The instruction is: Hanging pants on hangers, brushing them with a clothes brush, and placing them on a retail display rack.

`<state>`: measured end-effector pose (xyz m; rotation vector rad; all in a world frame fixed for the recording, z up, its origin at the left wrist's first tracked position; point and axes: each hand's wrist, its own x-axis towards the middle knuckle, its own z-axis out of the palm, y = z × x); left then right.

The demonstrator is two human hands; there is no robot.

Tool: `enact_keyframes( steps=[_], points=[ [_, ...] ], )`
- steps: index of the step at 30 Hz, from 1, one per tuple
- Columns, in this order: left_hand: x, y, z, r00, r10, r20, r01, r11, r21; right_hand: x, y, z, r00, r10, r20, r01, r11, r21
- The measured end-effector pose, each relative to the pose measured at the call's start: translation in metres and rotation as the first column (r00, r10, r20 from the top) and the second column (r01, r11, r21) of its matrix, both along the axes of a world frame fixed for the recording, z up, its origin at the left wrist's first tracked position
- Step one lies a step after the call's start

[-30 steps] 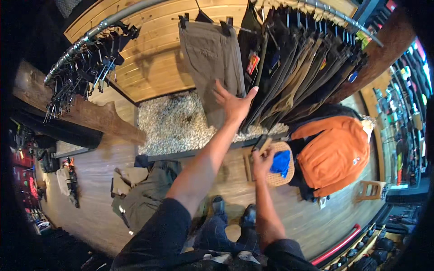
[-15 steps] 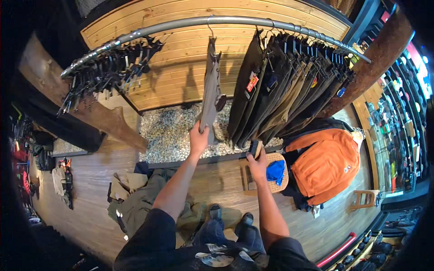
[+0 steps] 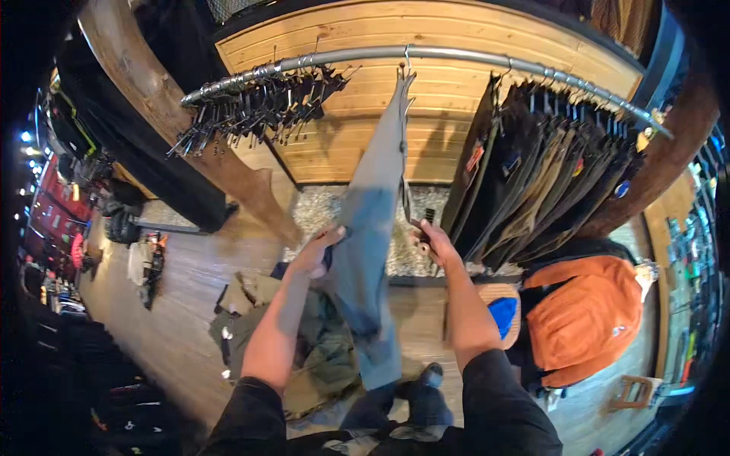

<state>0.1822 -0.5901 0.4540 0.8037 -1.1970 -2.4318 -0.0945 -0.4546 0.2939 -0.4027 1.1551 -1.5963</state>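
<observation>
The left hand (image 3: 318,251) has its fingers curled onto the near edge of the grey-blue trousers (image 3: 372,251), gripping the cloth at about mid-length. The right hand (image 3: 433,242), just across the garment, pinches a small dark clip-like object (image 3: 426,220); what it is I cannot tell. The trousers hang between the two hands, long axis running straight up from the fingers to a hanger on the metal rail (image 3: 456,57) and down toward the shoes. Beyond the right fingers hang dark folded trousers (image 3: 525,182); beyond the left, empty hangers (image 3: 258,106). Below lie an olive garment heap (image 3: 319,357) and an orange backpack (image 3: 585,319).
</observation>
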Motion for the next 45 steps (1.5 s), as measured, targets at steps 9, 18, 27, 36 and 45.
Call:
enact_keyframes(
  steps=[9, 18, 27, 36, 45],
  points=[
    [-0.030, 0.099, -0.016, 0.871, 0.446, 0.208, 0.090, 0.270, -0.959, 0.126, 0.032, 0.102, 0.621, -0.475, -0.624, 0.472, 0.861, -0.186],
    [-0.094, 0.171, -0.046, 0.987, 0.137, -0.089, -0.136, 0.387, -0.912, 0.061, 0.054, 0.159, 0.448, -0.303, -0.841, 0.492, 0.869, -0.050],
    [-0.135, 0.005, -0.105, 0.992, 0.106, -0.074, -0.125, 0.933, -0.339, 0.027, 0.084, 0.182, 0.867, -0.186, -0.462, 0.179, 0.982, -0.058],
    [-0.141, -0.008, -0.131, 0.950, -0.202, -0.237, 0.187, 0.979, -0.083, -0.015, 0.114, 0.178, 0.843, -0.271, -0.464, 0.323, 0.946, 0.033],
    [-0.054, -0.010, -0.104, 0.964, -0.253, 0.086, 0.267, 0.912, -0.311, -0.040, 0.081, 0.099, 0.514, -0.281, -0.810, 0.502, 0.865, 0.018]
  ],
)
